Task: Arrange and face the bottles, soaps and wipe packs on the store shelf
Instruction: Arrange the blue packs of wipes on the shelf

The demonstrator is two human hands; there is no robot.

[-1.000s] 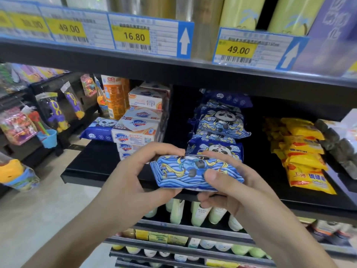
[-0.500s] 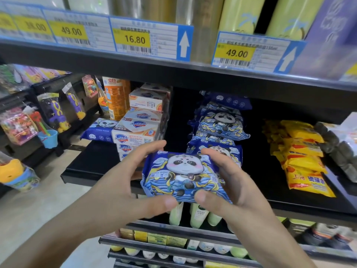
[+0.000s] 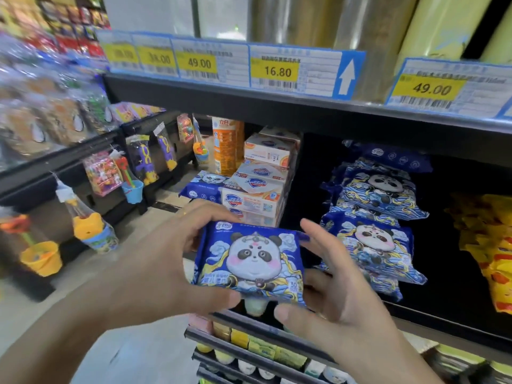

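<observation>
Blue panda-print wipe pack (image 3: 250,261); yellow packets (image 3: 493,245); orange bottle (image 3: 225,146).

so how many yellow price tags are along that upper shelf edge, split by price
49.00 tags: 2
16.80 tag: 1
blurred tags, price not surely readable: 2
total: 5, not counting a blue tag corner cut off at the right frame edge
</observation>
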